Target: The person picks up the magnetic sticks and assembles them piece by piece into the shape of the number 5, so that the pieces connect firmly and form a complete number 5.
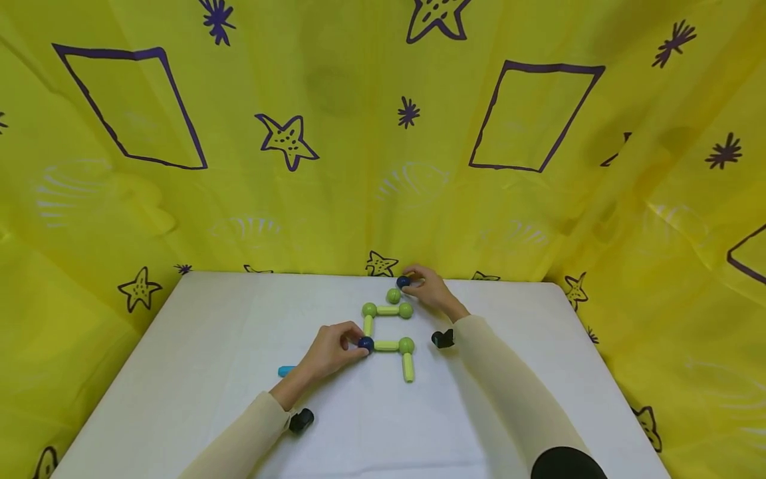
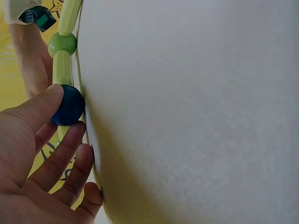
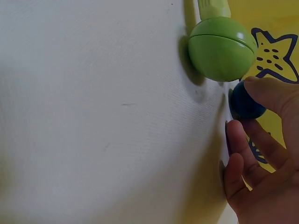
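Yellow curtain (image 1: 353, 226) printed with stars and shells hangs behind a white table (image 1: 203, 332). Leftmost lies a blue stick (image 1: 286, 371), partly hidden by the forearm and unattached as far as it shows. Next, the left hand (image 1: 329, 349) pinches a dark-blue ball (image 1: 366, 343) between thumb and fingers, at the corner of a part-built figure. From that corner, a left-side stick (image 1: 368, 326) runs away to an upper-left green ball (image 1: 370, 310), and a lower stick (image 1: 386, 346) runs rightward; both appear joined. An upper stick (image 1: 387, 311) also looks done, linking two green balls. Beyond it sits a spare green ball (image 1: 393, 295), seemingly loose; whether it touches its neighbours I cannot tell. Further right come the upper-right green ball (image 1: 405, 311) and the lower-right green ball (image 1: 407, 345), with no stick between them, so that side stands open. A tail stick (image 1: 408, 367) points toward the near side, its end uncapped. Rightmost, the right hand (image 1: 431, 293) grasps a second blue ball (image 1: 403, 282) near the far edge, apparently not yet attached.
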Action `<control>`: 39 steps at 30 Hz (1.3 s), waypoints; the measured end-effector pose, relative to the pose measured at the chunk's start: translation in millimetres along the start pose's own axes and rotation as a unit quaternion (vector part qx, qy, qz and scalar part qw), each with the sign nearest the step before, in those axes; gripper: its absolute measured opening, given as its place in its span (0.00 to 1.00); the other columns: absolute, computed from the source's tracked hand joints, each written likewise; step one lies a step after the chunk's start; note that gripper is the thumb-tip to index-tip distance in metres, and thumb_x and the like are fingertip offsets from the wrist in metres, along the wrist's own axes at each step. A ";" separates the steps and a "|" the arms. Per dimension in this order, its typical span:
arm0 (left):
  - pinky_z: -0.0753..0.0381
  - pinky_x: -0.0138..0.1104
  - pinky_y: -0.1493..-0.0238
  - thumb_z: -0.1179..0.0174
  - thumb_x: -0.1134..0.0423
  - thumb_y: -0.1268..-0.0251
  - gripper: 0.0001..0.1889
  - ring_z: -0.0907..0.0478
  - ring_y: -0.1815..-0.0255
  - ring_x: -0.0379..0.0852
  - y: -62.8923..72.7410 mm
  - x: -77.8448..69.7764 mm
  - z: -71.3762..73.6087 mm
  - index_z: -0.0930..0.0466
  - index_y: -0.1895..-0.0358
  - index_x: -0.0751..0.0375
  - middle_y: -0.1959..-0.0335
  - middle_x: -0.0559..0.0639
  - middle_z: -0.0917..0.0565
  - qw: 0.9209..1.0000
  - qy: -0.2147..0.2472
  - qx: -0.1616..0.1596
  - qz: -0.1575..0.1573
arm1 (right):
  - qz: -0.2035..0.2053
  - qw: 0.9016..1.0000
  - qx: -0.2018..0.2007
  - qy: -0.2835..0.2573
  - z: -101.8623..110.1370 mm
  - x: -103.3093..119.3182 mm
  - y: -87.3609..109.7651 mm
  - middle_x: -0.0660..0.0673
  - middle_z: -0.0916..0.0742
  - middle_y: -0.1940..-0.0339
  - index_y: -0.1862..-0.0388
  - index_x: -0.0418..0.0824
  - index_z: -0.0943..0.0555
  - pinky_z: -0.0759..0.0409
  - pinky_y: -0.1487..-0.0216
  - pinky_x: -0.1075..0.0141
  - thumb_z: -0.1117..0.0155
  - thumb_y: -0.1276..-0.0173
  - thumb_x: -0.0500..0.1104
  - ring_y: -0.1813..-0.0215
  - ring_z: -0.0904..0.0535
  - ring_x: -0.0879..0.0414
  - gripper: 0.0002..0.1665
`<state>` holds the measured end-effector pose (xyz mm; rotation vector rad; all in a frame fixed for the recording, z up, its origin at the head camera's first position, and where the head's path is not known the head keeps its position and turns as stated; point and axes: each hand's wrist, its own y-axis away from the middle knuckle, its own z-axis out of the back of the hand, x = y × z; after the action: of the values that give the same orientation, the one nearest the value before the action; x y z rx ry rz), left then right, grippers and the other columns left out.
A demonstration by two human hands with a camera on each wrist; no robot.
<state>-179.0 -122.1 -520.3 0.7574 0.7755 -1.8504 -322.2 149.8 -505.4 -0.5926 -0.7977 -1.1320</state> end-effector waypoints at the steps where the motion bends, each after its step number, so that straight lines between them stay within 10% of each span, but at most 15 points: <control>1: 0.29 0.31 0.68 0.24 0.61 0.40 0.11 0.26 0.71 0.43 0.0 0.1 0.1 0.14 0.57 0.56 0.65 0.45 0.11 1.000 -0.001 -0.001 0.000 | 0.003 1.000 -0.001 0.000 -1.0 0.0 -0.3 0.36 0.16 0.40 0.37 0.39 0.22 0.23 0.39 0.49 0.31 0.29 0.37 0.37 0.22 0.41 0.22; 27: 0.30 0.31 0.69 0.24 0.61 0.41 0.10 0.28 0.73 0.40 0.4 -1.0 -1.1 0.14 0.59 0.55 0.65 0.44 0.11 1.000 0.001 -0.005 -0.003 | 0.009 1.000 -0.005 0.020 -1.9 0.6 3.8 0.39 0.14 0.43 0.41 0.39 0.20 0.21 0.41 0.50 0.31 0.29 0.36 0.41 0.19 0.44 0.19; 39: 0.30 0.31 0.69 0.24 0.62 0.41 0.10 0.28 0.72 0.41 -0.7 -1.1 0.5 0.14 0.58 0.55 0.65 0.44 0.11 1.000 -0.003 -0.002 0.000 | -0.005 1.000 -0.008 0.023 17.7 -1.1 20.0 0.37 0.14 0.44 0.41 0.43 0.19 0.18 0.59 0.61 0.29 0.30 0.38 0.58 0.16 0.48 0.19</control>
<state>-179.3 -121.7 -519.1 0.7497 0.7755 -1.8486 -308.0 170.5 -496.1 -0.5737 -0.7529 -1.1584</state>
